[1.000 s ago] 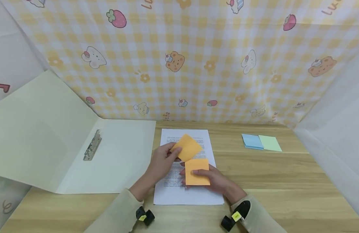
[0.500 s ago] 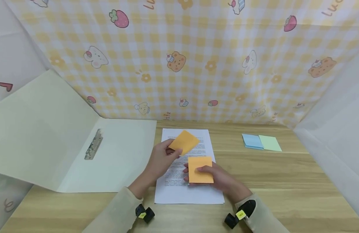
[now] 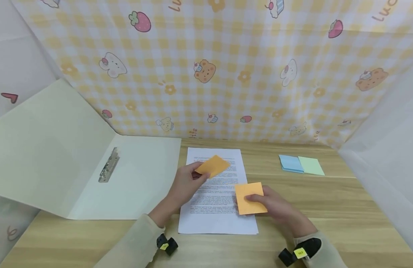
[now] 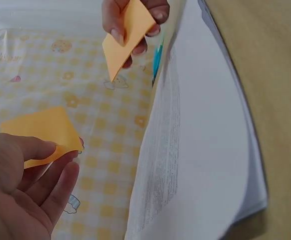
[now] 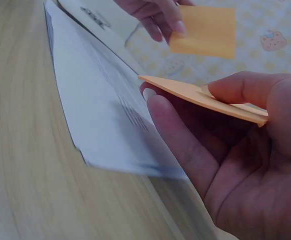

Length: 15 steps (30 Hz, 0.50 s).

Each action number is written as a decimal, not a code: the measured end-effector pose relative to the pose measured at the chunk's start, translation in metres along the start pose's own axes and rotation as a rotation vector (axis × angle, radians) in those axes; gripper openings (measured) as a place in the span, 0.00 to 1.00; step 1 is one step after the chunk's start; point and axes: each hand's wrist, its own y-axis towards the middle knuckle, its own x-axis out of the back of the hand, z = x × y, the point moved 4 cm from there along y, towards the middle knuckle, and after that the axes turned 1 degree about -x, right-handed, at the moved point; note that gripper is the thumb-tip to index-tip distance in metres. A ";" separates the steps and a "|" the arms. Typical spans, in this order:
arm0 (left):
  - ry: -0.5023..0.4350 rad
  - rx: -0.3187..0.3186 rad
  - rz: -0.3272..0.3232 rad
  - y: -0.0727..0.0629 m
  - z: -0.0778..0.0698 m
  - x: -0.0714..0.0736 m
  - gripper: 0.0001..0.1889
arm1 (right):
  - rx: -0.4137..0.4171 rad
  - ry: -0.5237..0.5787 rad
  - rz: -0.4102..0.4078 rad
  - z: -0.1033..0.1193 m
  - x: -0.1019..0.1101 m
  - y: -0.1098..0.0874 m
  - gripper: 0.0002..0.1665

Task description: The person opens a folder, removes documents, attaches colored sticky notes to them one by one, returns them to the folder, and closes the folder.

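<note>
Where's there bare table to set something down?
Largest: the table right of the right hand, nearer than the blue sticky notes and green sticky notes. Smaller: between the open folder and left sleeve. Crowded: the printed pages beneath the held orange sticky notes.

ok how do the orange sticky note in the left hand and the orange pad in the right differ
The sticky note looks like one thin sheet; the sticky pad shows a thicker edge. In the head view, the note is turned diagonally, while the pad sits nearly square. Both are orange.

Orange notes (image 3: 214, 166), white pages (image 3: 214, 225), yellow-checked cloth (image 3: 226, 93)
</note>
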 end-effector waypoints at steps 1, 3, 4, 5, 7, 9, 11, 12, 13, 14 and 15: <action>0.006 -0.003 0.002 0.000 0.001 0.000 0.16 | 0.000 -0.008 -0.005 -0.001 0.004 -0.002 0.30; 0.027 -0.017 0.004 0.000 0.001 -0.001 0.15 | -0.001 -0.016 -0.016 -0.003 0.012 -0.005 0.29; 0.036 -0.028 0.003 0.000 0.001 -0.001 0.15 | -0.007 -0.021 -0.029 -0.004 0.016 -0.007 0.30; 0.045 -0.043 0.002 0.000 0.001 -0.002 0.14 | -0.016 -0.024 -0.039 -0.006 0.019 -0.008 0.30; 0.045 -0.062 0.008 -0.001 0.000 -0.002 0.12 | -0.026 -0.056 -0.069 -0.007 0.027 -0.012 0.30; 0.041 -0.085 0.014 -0.002 -0.001 -0.003 0.11 | -0.038 -0.093 -0.110 -0.009 0.034 -0.015 0.29; 0.038 -0.101 0.025 -0.002 -0.002 -0.004 0.11 | -0.050 -0.135 -0.150 -0.010 0.040 -0.018 0.28; 0.040 -0.109 0.027 -0.003 -0.002 -0.004 0.12 | -0.057 -0.152 -0.168 -0.011 0.043 -0.019 0.28; 0.047 -0.120 0.027 -0.003 -0.003 -0.005 0.12 | -0.065 -0.167 -0.189 -0.012 0.046 -0.020 0.28; 0.057 -0.134 0.027 -0.003 -0.003 -0.005 0.12 | -0.074 -0.181 -0.207 -0.013 0.048 -0.022 0.28; 0.073 -0.147 0.027 -0.003 -0.003 -0.005 0.13 | -0.083 -0.191 -0.222 -0.014 0.050 -0.023 0.29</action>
